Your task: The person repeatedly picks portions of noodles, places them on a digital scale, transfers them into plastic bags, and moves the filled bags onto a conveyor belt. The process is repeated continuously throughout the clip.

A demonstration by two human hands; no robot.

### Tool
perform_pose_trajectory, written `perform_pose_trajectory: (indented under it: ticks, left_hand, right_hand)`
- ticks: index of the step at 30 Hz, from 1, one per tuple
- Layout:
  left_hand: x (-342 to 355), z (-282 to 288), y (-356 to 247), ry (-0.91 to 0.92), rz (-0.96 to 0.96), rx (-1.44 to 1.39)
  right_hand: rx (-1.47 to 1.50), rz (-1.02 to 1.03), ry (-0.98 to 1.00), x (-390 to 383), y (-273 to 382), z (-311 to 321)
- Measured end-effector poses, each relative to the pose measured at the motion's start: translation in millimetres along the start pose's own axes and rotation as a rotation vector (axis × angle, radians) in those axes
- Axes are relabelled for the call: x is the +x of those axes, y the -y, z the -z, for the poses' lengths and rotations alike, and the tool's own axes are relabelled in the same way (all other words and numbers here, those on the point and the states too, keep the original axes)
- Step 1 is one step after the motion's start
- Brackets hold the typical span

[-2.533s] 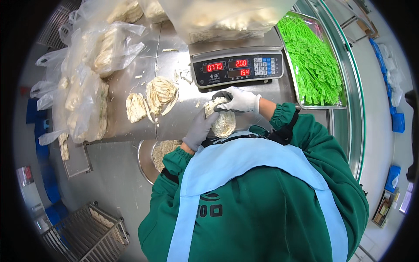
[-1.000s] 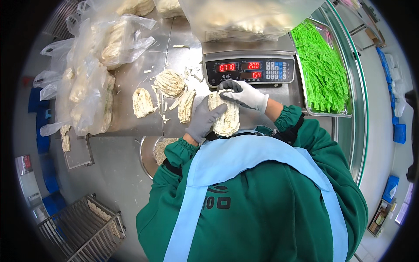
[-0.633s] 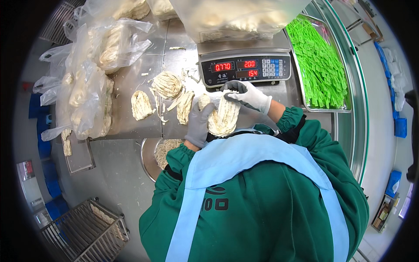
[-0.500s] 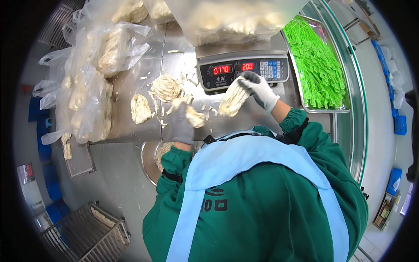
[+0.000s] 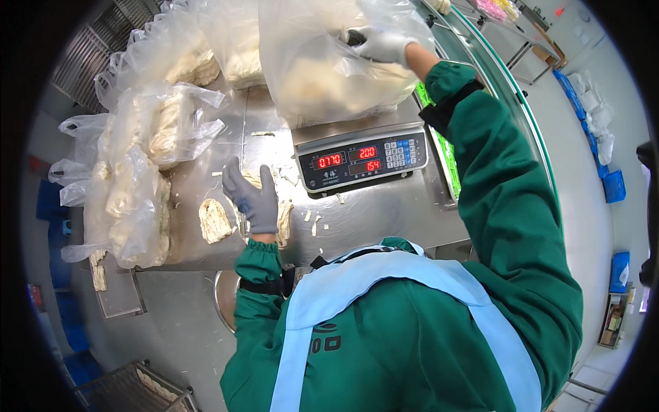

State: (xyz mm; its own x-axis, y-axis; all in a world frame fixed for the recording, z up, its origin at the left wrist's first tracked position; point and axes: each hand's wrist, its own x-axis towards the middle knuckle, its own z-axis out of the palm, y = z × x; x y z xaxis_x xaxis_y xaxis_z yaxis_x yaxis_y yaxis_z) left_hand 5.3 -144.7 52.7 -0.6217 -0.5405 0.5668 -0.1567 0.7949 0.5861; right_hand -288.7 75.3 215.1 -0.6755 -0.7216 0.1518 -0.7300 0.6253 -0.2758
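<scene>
Head view | left hand (image 5: 252, 200): fingers spread wide over a noodle coil (image 5: 252, 178) left of the scale (image 5: 367, 163), contact unclear | right hand (image 5: 382, 47): at the plastic bag (image 5: 305, 86) on the scale, fingers partly hidden, grip could not be told

The right hand (image 5: 386, 47) is now reaching up to the clear plastic bag (image 5: 329, 86) on the scale (image 5: 360, 163) instead of holding a noodle bundle before it, and its green sleeve (image 5: 508, 172) is now covering most of the green plastic strips (image 5: 449, 163). The left hand (image 5: 257, 200), earlier carrying noodles, is now spreading its fingers (image 5: 234, 180) over the round noodle coil (image 5: 253, 178).
</scene>
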Motion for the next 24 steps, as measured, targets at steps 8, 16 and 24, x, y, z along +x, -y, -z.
perform_pose_trajectory:
  ticks: [8, 16, 24]
  left_hand:
    - [126.8, 11.2, -138.2, -0.266, -0.482, -0.21]
    - [254.6, -59.1, -156.8, 0.092, -0.034, -0.508]
    - [205.2, 91.0, -192.4, 0.599, -0.302, -1.41]
  right_hand:
    - [-0.339, 0.295, -1.233, -81.7, 33.8, 99.1]
    - [0.792, -0.31, -0.598, -94.8, -2.5, 87.8]
    - [0.492, 0.258, -0.995, -153.5, 30.1, 174.0]
